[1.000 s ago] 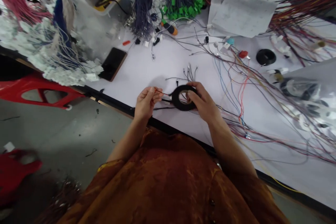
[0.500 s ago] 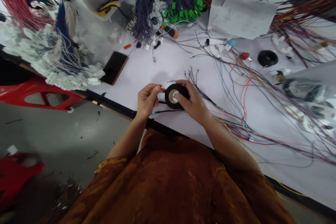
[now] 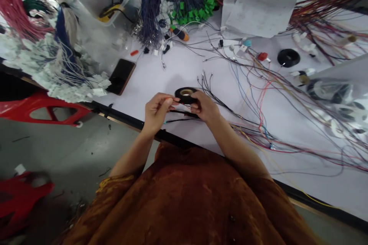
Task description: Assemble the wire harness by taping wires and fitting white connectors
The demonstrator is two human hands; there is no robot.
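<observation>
My right hand [image 3: 207,107] is closed on a roll of black tape [image 3: 182,98], which is tilted so its pale core shows from above. My left hand [image 3: 156,111] pinches thin wires just left of the roll, with a small orange piece [image 3: 169,100] showing at the thumb; its kind is too small to tell. Black wires [image 3: 184,120] run beneath both hands near the table edge. Beyond the right hand, a spray of black wires with metal ends [image 3: 205,80] fans out on the white table [image 3: 155,80].
A phone [image 3: 122,76] lies left of my hands, by a heap of white connectors [image 3: 74,80]. Green connectors [image 3: 198,11] on purple wires and paper sheets [image 3: 258,13] are at the back. Another black tape roll [image 3: 288,57] and long loose wires [image 3: 264,103] lie to the right.
The tape roll has tipped from facing the camera to lying flatter, and my right hand has turned and dropped lower around it. My left hand keeps its pinch. The view has shifted slightly.
</observation>
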